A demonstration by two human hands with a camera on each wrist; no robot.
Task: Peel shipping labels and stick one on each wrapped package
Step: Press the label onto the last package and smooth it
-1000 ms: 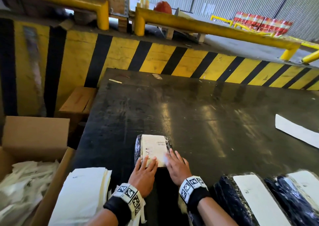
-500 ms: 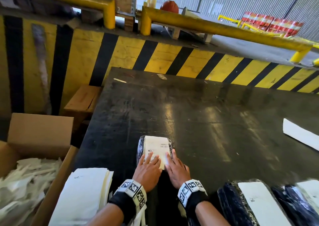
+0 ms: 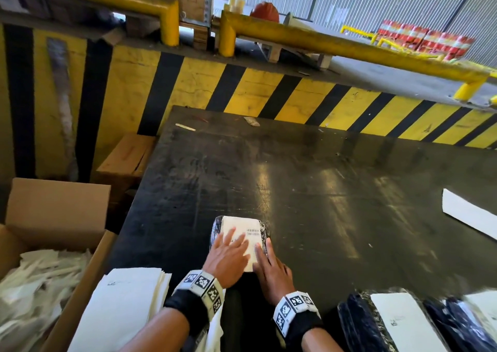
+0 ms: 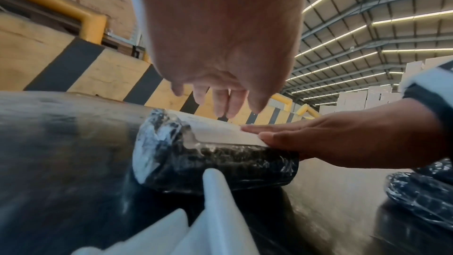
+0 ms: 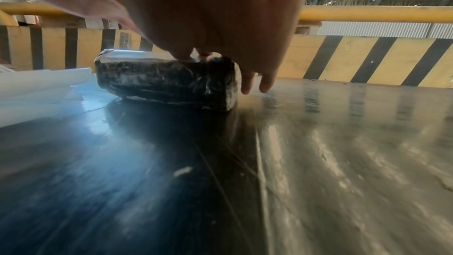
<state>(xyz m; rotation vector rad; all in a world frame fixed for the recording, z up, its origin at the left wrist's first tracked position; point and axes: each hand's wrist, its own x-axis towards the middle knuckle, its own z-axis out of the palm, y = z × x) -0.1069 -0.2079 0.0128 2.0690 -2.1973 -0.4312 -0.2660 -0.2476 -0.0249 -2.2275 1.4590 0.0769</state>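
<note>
Both hands are flat on the same wrapped package (image 3: 265, 233), nothing pinched or gripped. The left hand (image 3: 228, 257) lies with its fingers straight and spread across the white shipping label (image 3: 240, 228), palm down on the near left part of it. The right hand (image 3: 271, 267) lies flat too, fingers straight along the label's right edge; in the right wrist view a couple of fingertips (image 5: 266, 84) hang past the package's side, just above the table. So both grips are basically open palms pressing down.

The package itself is a small black block in shiny clear wrap, sitting near the front edge of the dark scuffed table (image 3: 322, 190), label on top with a barcode at its far right corner.

Just left of the hands there's a stack of white label sheets (image 3: 121, 306), and beyond that a cardboard box (image 3: 53, 217) full of crumpled white backing paper. To the right sit two more labelled packages (image 3: 398, 322), and one loose white sheet (image 3: 470, 214) further out.
</note>
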